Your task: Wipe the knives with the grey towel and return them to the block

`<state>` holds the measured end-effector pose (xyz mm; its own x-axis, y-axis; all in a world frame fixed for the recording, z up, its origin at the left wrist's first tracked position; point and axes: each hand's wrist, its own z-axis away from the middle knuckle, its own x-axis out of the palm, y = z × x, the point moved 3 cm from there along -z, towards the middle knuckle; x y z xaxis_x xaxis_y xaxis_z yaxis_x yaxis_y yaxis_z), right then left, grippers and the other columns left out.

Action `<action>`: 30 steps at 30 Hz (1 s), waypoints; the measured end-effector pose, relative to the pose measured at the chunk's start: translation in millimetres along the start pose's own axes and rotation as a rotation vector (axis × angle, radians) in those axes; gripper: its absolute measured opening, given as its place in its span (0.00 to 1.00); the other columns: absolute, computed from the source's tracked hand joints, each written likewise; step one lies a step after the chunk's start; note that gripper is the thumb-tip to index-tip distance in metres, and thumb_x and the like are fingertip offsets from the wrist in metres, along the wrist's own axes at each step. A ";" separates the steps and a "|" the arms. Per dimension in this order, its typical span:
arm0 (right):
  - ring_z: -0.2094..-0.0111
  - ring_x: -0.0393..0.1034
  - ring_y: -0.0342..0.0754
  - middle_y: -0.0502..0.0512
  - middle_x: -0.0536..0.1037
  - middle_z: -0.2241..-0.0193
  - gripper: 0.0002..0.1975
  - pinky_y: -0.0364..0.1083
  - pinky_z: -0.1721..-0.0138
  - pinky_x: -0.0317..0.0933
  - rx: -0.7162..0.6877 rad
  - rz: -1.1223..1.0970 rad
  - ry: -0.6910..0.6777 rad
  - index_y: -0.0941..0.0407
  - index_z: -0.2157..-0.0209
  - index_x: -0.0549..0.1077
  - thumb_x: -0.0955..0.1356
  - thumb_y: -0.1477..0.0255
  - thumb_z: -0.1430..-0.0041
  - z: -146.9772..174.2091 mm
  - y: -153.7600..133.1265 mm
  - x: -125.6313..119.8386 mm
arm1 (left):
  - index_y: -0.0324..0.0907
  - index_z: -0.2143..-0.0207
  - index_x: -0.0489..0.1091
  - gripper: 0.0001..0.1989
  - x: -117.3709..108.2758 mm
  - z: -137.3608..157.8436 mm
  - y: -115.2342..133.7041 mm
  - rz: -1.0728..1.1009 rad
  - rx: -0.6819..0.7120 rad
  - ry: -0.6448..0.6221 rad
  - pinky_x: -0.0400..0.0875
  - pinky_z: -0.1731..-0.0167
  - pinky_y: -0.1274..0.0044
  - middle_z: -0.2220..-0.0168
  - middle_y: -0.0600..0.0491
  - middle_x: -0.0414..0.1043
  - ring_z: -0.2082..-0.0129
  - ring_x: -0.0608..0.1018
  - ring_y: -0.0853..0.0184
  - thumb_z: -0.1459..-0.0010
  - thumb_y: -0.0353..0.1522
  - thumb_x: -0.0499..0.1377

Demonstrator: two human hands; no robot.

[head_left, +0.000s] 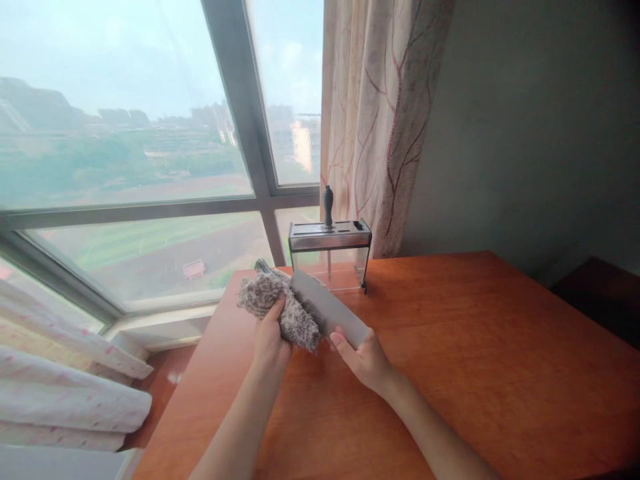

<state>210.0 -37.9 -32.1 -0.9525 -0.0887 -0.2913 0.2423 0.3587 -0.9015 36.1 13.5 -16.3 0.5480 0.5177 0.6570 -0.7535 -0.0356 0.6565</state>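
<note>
1. Grey, fluffy cloth [260,293] is gripped by the closed left hand [273,339], mid-frame.
2. Flat grey plate [330,310] is pinched at its lower-right end by the right hand [371,363].
3. Should the pinch be loosened, the plate could be dropped onto the table [475,333].
4. Counted: one cloth, one plate, two hands, one table, one holder [330,236] behind, one dark handle [328,205].

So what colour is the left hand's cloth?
The cloth is mottled grey-brown and whitish, in the head view.
</note>
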 end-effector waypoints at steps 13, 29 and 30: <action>0.87 0.51 0.34 0.49 0.71 0.82 0.25 0.38 0.86 0.46 0.362 -0.520 -0.242 0.60 0.74 0.71 0.65 0.51 0.43 -1.8 -1.2 -3.2 | 0.41 0.54 0.73 0.18 -4.6 -12.9 58.3 0.253 0.184 -0.291 0.68 0.48 0.66 0.58 0.48 0.78 0.51 0.76 0.57 0.44 0.39 0.56; 0.83 0.58 0.40 0.46 0.64 0.85 0.20 0.41 0.81 0.52 0.104 -0.161 -0.150 0.56 0.77 0.67 0.63 0.57 0.38 1.7 7.8 -4.4 | 0.40 0.54 0.74 0.16 -2.2 -11.4 54.9 0.243 0.178 -0.210 0.72 0.55 0.74 0.62 0.51 0.80 0.59 0.79 0.63 0.44 0.35 0.56; 0.82 0.59 0.41 0.46 0.64 0.85 0.19 0.41 0.79 0.53 0.053 -0.077 -0.160 0.56 0.76 0.67 0.63 0.58 0.37 2.2 7.4 -4.6 | 0.40 0.55 0.74 0.16 -1.7 -12.2 54.8 0.242 0.179 -0.213 0.72 0.54 0.74 0.62 0.51 0.79 0.59 0.79 0.63 0.43 0.35 0.56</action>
<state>216.6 -37.0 -38.1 -0.9282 -0.2624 -0.2640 0.1829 0.2962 -0.9375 -10.5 21.1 14.0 0.4394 0.2875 0.8510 -0.8053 -0.2937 0.5150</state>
